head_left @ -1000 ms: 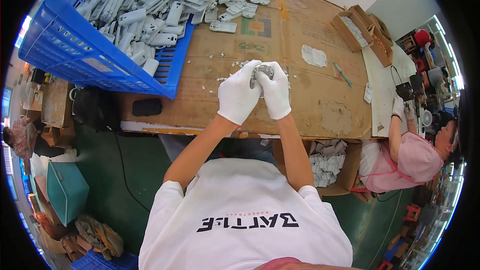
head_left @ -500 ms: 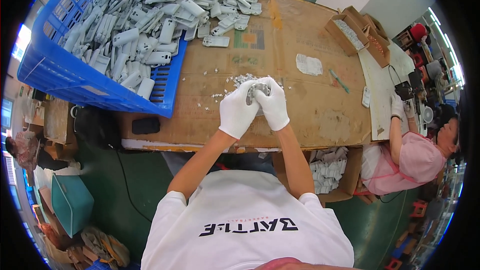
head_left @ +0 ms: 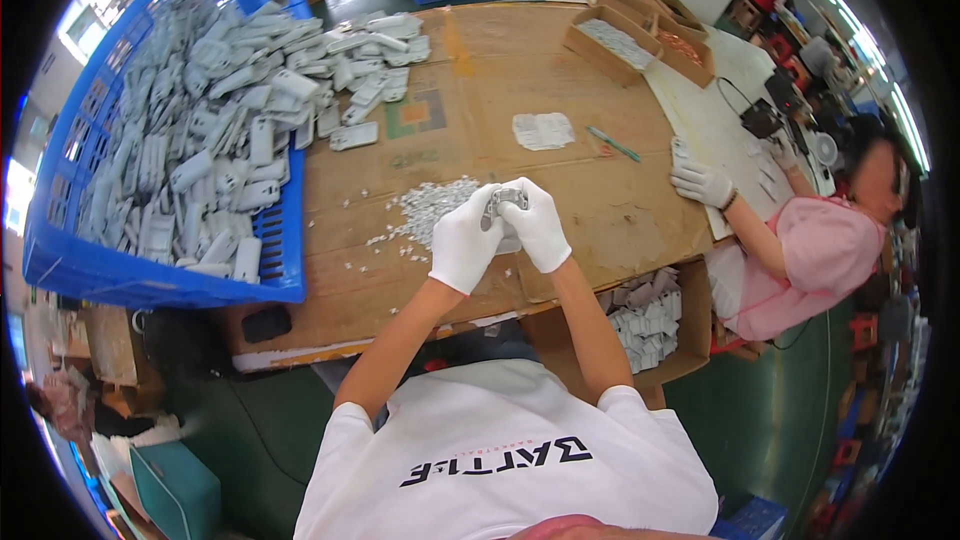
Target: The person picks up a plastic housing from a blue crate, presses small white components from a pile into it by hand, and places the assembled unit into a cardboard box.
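Both my hands wear white gloves and meet above the cardboard-covered table. My left hand (head_left: 462, 243) and my right hand (head_left: 538, 230) grip a small light-grey plastic casing (head_left: 508, 199) from its two sides, thumbs against it. Fingers cover most of its body, so its full shape is hidden. A translucent greyish edge shows low between the gloves; I cannot tell if it belongs to the casing. Just left of my hands lies a spread heap of tiny white plastic pieces (head_left: 432, 202).
A blue crate (head_left: 170, 278) at left holds many whitish casings (head_left: 205, 130), spilling onto the table (head_left: 620, 200). A paper (head_left: 543, 131), a green pen (head_left: 613, 144) and small cardboard boxes (head_left: 612, 40) lie beyond. A co-worker's gloved hand (head_left: 703, 183) reaches in from the right. An open carton (head_left: 690, 335) sits below the edge.
The view has shifted, showing more of the heap of tiny pieces. My hands keep their grip on the casing. The co-worker's gloved hand has moved left to a white casing at the table's right side.
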`<state>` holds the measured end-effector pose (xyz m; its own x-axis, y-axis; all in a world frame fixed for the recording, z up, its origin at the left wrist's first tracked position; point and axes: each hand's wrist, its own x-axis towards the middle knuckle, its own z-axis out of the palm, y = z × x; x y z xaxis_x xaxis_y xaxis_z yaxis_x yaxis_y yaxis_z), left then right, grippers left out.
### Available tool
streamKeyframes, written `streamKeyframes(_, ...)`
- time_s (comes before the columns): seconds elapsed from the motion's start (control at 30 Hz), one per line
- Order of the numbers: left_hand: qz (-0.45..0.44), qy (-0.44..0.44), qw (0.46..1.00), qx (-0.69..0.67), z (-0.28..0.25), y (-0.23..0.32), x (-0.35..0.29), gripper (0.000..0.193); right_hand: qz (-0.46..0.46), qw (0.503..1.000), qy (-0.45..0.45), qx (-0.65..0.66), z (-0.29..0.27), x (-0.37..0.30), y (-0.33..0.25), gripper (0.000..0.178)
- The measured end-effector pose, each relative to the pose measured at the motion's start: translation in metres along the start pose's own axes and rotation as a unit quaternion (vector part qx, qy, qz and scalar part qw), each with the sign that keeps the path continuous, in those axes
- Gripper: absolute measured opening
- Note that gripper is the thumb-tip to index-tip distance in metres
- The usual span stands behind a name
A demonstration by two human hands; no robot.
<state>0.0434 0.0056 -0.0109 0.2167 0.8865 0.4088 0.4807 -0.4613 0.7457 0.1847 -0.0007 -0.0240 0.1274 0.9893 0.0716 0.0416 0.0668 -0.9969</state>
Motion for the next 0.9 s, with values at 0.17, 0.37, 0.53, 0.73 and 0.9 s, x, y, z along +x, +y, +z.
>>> streamKeyframes(0.17, -0.015, -0.023, 0.999, -0.016, 0.03, 0.012, -0.005, 0.038, 0.025, 0.999, 0.029, 0.009, -0.023, -0.008, 0.012, 0.016)
streamKeyframes(0.37, -0.025, -0.04, 0.999, -0.024, 0.033, 0.01, -0.005, 0.038, 0.04, 0.999, -0.003, 0.009, -0.036, -0.012, 0.017, 0.017)
streamKeyframes(0.53, -0.008, -0.019, 0.998, -0.059, 0.024, 0.019, 0.003, 0.041, 0.018, 0.998, -0.025, 0.06, -0.042, -0.016, -0.007, 0.02)
streamKeyframes(0.73, 0.012, -0.006, 0.999, -0.044, 0.018, 0.031, 0.002, 0.044, 0.02, 0.995, 0.001, 0.099, -0.035, -0.02, -0.014, 0.021)
streamKeyframes(0.9, 0.033, 0.008, 0.999, -0.024, 0.017, 0.031, 0.0, 0.046, 0.011, 0.997, 0.024, 0.078, -0.033, -0.017, -0.012, 0.019)
